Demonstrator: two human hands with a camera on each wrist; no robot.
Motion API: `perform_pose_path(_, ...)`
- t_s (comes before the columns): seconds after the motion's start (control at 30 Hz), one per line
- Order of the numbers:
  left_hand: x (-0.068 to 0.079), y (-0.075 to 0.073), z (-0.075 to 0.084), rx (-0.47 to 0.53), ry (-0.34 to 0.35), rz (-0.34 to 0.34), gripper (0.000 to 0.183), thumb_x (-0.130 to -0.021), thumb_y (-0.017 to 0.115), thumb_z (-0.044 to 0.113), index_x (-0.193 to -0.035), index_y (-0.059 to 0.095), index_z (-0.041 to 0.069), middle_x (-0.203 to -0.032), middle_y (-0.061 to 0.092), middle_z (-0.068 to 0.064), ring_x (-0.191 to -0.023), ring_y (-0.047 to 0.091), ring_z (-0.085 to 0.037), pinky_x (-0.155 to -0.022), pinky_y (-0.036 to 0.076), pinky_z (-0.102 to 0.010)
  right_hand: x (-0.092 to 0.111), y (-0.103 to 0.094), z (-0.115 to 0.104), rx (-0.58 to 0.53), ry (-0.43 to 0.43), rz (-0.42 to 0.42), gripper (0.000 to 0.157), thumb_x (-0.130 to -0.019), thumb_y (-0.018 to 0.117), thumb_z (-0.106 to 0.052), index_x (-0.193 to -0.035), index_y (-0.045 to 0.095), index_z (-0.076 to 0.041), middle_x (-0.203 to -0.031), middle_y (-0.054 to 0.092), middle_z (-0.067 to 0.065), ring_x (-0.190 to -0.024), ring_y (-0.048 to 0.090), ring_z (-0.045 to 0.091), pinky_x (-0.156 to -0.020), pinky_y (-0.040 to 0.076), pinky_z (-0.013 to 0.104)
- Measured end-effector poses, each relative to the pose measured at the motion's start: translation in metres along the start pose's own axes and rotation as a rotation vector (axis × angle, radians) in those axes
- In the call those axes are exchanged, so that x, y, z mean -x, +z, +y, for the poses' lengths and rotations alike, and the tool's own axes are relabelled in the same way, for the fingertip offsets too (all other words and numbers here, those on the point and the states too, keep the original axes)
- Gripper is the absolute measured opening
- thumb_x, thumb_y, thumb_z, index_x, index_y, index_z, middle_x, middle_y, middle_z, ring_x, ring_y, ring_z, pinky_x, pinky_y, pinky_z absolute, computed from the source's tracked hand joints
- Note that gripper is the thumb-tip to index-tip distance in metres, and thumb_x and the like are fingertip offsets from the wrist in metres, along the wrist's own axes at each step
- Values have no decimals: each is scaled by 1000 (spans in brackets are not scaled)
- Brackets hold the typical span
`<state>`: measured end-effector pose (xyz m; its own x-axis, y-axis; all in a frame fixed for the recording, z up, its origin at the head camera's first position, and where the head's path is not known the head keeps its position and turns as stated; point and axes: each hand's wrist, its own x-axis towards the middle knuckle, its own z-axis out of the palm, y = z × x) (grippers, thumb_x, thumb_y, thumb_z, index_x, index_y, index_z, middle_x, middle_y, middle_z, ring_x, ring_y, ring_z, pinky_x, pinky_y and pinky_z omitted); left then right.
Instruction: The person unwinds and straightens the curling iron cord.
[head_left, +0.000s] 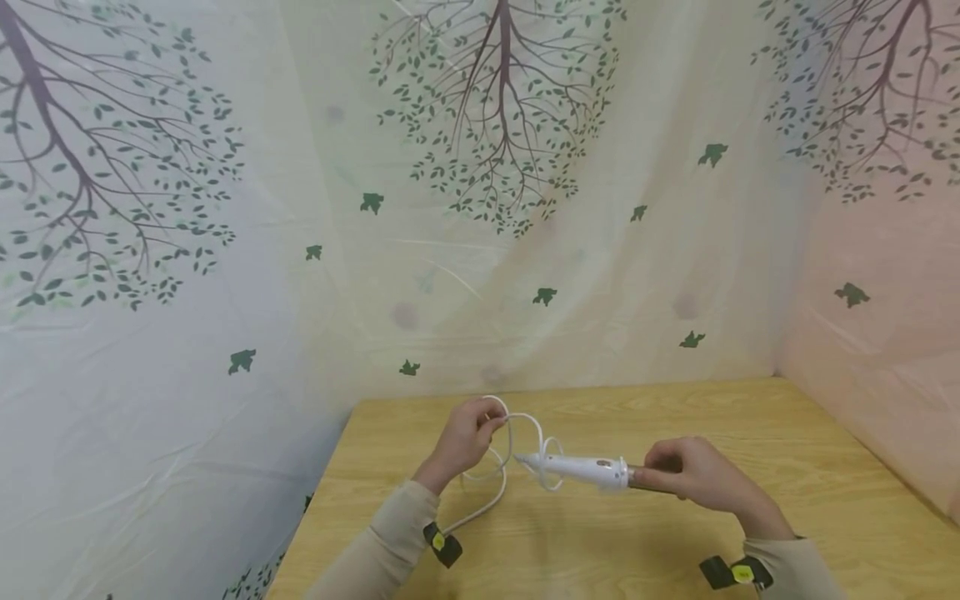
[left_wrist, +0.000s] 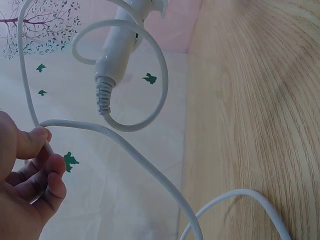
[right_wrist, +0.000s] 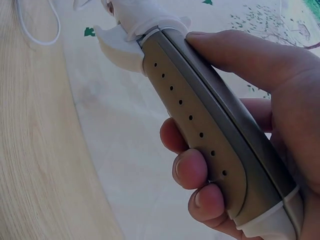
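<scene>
My right hand [head_left: 705,475] grips a curling iron [head_left: 585,469] by its bronze barrel [right_wrist: 187,117], which has a row of small holes along it. In the right wrist view, the thumb lies along one side and the fingers curl round the other. The white handle [left_wrist: 117,52] points left, toward my left hand [head_left: 467,435]. From the handle's ribbed end comes a white power cord [left_wrist: 145,162] in loose loops. Between thumb and fingers, my left hand pinches this cord. Both hands hold these parts above the table.
A wood-grain table [head_left: 585,558] lies under both hands. Behind it and at the sides hang pale curtains [head_left: 450,333] printed with trees and green leaves. Part of the cord hangs in a low loop near the left wrist, which wears a black strap [head_left: 448,550].
</scene>
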<state>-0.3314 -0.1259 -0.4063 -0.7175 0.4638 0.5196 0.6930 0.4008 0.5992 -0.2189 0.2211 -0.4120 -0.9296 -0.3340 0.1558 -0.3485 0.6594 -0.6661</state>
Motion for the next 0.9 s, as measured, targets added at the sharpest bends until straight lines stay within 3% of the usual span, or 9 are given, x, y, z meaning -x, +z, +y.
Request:
perform_pose_path(0.2,5,-4,2,25,11,-3,5,-92,63,3,-88,66,3,-81,63,-4,-56,49,-3,-51,47,-18,-1,1,3,7,26,18,21,-92,66,-37,-88,68,-17,-75,66,-5,-58,53,3,-48,49,25)
perform_pose_path(0.43,12,-6,0,20,36,-13,8,-90,65,2,-87,67,9,-80,63,-4,-56,50,-3,-52,48,-19,-2,-2,0,-7,105,64,27,-91,66,-41,-90,70,-15,-77,66,-2,-59,54,7,-49,48,25)
perform_pose_path(0.6,20,-5,-3,31,39,-26,5,-90,65,1,-88,67,5,-79,63,-3,-56,49,-1,-52,47,-19,-3,-2,0,-1,147,89,31,-91,66,-43,-92,70,-13,-78,66,-1,-60,54,9,-50,48,25)
perform_pose_path(0.9,31,2,-8,-14,64,-41,5,-89,66,2,-86,66,7,-79,62,-1,-58,48,1,-54,47,-18,-5,2,-1,-5,228,142,38,-89,66,-48,-94,70,-11,-77,66,0,-59,54,12,-50,48,27)
